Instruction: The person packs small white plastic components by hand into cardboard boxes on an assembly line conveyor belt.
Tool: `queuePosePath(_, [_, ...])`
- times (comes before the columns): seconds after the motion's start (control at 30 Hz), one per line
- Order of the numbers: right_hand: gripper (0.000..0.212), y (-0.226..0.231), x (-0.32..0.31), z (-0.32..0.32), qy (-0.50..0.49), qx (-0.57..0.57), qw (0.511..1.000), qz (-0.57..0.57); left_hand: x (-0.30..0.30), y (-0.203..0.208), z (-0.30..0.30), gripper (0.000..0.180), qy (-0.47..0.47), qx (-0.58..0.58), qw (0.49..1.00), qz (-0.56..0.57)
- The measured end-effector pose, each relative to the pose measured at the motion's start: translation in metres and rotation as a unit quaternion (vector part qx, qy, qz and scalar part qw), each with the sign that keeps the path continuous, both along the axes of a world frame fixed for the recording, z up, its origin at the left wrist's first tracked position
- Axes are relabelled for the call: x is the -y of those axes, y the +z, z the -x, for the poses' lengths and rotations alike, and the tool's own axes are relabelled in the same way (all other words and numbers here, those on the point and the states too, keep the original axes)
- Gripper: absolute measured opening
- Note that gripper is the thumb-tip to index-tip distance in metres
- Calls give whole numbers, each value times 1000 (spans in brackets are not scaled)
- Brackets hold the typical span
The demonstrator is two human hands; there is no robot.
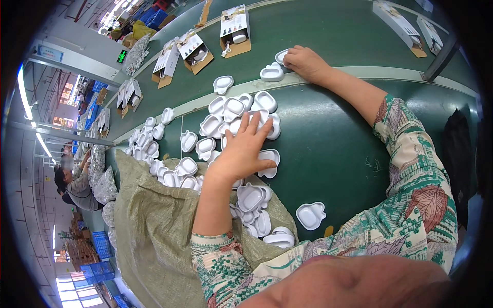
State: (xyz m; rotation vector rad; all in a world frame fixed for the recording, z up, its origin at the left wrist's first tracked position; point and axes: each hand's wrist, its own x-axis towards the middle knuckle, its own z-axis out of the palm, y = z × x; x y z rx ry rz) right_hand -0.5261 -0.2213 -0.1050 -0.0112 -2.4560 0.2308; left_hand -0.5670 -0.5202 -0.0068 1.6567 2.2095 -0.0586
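Note:
My left hand (240,149) lies over the pile of small white plastic dishes (233,108), fingers spread and palm down, gripping none of them. The dishes are rounded and shallow, each with a raised rim and a small tab at one end. Farther out on the right, my right hand (307,62) pinches one white dish (281,56) at the edge of the green belt. Another white dish (271,73) sits just beside it. More dishes spill from an olive woven sack (154,215) in front of me. A single dish (310,215) lies apart near my right forearm.
Open printed boxes (234,25) holding white items stand along the green conveyor belt (308,25). More boxes (398,23) lie at the far right near a dark metal post (441,59). At the left, another person (79,185) works beside clear plastic bags (105,185).

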Motion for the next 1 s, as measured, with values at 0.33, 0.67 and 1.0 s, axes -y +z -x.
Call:
queuePosePath(0.33, [6,3,6,22,13,-6,999,-31,-24,-78,33,63,44,-141,956,-255])
queuePosePath(0.67, [10,15,-64,86,-99,-49,981,-162,-31,-82,47,59,78,-135,941,-300])
queuePosePath(1.0, [18,10,4,-1,-94,76,992,-35,-9,-82,53,53,83,-136,938,-308])
